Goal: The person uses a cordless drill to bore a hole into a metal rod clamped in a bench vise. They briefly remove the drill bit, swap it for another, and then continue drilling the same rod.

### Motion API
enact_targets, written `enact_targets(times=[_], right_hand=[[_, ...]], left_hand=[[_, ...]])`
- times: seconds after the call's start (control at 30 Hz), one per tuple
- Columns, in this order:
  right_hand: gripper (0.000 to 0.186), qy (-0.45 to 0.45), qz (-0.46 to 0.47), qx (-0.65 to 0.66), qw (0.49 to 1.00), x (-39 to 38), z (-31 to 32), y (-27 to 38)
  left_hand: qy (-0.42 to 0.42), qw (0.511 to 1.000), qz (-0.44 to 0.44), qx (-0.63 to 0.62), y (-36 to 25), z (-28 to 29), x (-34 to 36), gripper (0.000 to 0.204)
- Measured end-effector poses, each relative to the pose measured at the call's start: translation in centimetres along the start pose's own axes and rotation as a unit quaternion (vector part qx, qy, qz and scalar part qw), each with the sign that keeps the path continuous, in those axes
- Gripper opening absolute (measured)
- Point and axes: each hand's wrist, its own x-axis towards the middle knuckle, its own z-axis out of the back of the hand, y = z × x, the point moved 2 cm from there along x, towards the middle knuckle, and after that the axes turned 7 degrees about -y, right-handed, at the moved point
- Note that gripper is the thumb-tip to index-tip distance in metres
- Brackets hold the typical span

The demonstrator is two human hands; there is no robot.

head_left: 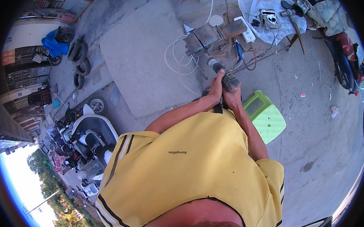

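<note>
Fingers of the left hand (216, 89) and right hand (232, 100) grip a power tool (229, 80), upper center of the frame, its nose toward a heavy metal block (198, 38); a green stool (269, 122) stands right of center.

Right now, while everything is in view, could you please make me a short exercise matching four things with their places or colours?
1. power tool
2. stool
3. hammer
4. cloth cover

A. blue, toward the picture's upper left
B. held in the left hand and right hand
C. light green, to the right of the right forearm
D. at the upper right, by the white sheet

Right pairs: 1-B, 2-C, 3-D, 4-A.
</note>
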Motion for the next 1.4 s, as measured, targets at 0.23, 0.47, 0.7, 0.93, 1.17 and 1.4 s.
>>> enact_targets(times=[0.23, 0.47, 0.7, 0.93, 1.17, 1.4], right_hand=[[0.033, -0.001, 0.005, 0.0, 1.0, -0.1, 0.1, 0.5], [0.033, -0.002, 0.009, -0.003, 1.0, 0.0, 0.1, 0.1], [0.032, -0.006, 0.003, -0.011, 1.0, 0.0, 0.2, 0.6], [0.033, -0.003, 0.001, 0.001, 1.0, -0.1, 0.1, 0.5], [0.035, -0.003, -0.005, 0.013, 1.0, -0.2, 0.1, 0.5], [0.035, -0.001, 0.005, 0.014, 1.0, -0.1, 0.1, 0.5]], left_hand=[[-0.007, 1.0, 0.006, 0.008, -0.2, -0.1, -0.3, 0.058], [-0.003, 1.0, -0.004, 0.005, -0.7, -0.3, -0.7, 0.057], [-0.005, 1.0, -0.006, 0.003, -0.4, -0.2, -0.3, 0.055], [0.002, 1.0, -0.011, 0.002, -0.2, 0.0, -0.1, 0.056], [-0.004, 1.0, -0.004, 0.013, -0.5, -0.1, -0.4, 0.059], [0.0, 1.0, -0.009, 0.011, -1.3, -0.5, -1.2, 0.06]])
